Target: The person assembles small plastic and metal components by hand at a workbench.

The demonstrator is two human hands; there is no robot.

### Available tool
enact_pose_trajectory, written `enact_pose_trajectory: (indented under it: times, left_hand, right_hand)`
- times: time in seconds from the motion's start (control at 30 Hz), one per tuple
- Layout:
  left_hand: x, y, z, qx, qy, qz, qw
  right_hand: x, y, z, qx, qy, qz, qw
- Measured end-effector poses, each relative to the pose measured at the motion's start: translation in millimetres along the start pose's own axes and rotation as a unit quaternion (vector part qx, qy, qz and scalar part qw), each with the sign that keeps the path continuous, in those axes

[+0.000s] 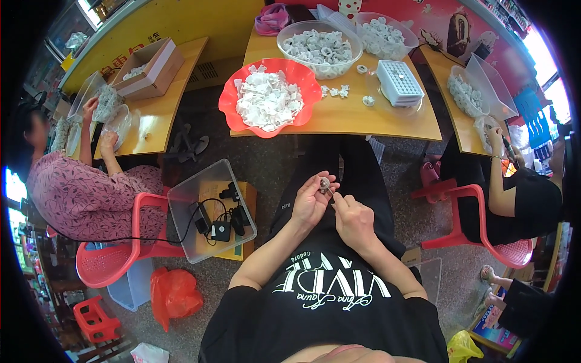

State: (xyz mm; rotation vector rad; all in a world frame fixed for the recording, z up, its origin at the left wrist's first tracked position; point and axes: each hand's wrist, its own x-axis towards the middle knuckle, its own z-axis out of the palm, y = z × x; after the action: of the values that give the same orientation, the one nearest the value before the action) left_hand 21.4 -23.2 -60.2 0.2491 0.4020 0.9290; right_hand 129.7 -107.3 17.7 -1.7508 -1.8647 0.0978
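My left hand [311,199] holds a small round white part [325,183] between thumb and fingertips, above my lap. My right hand [353,219] is just beside it, its fingers pinched at the same part. On the yellow table [339,118] in front of me stand a red wavy bowl [233,106] heaped with small white pieces, a clear bowl [319,47] of white ring-shaped parts and a white grid tray [399,81]. A few loose white parts [336,91] lie between them.
A person in a patterned top sits at the left on a red chair [115,263], handling clear bags. Another person in black sits on the right. A clear box [212,212] with black chargers and cables stands beside my left knee. An orange bag [175,293] lies on the floor.
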Motion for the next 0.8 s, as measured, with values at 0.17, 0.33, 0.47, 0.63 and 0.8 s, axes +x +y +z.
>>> enact_pose_trajectory:
  times: [0.17,0.33,0.47,0.63,0.8]
  left_hand:
    - [-0.8,-5.3,0.6,0.013,0.004,0.014,1.0]
    - [-0.5,-7.6,0.5,0.053,-0.005,0.019,0.998]
    - [-0.9,-7.7,-0.8,0.034,-0.011,0.007,0.999]
    - [-2.0,-8.7,-0.6,0.043,0.004,0.009,0.999]
    - [3.2,-9.1,-6.2,0.057,0.04,0.023,0.997]
  right_hand:
    - [1.0,0.9,7.9,-0.111,-0.04,-0.025,0.993]
    - [8.5,3.7,8.0,-0.088,-0.056,0.008,0.994]
    - [8.3,11.5,7.6,0.043,-0.016,0.043,0.998]
    - [5.1,1.9,6.7,-0.013,-0.039,0.044,0.998]
    - [-1.9,-2.0,10.4,-0.043,-0.066,0.002,0.997]
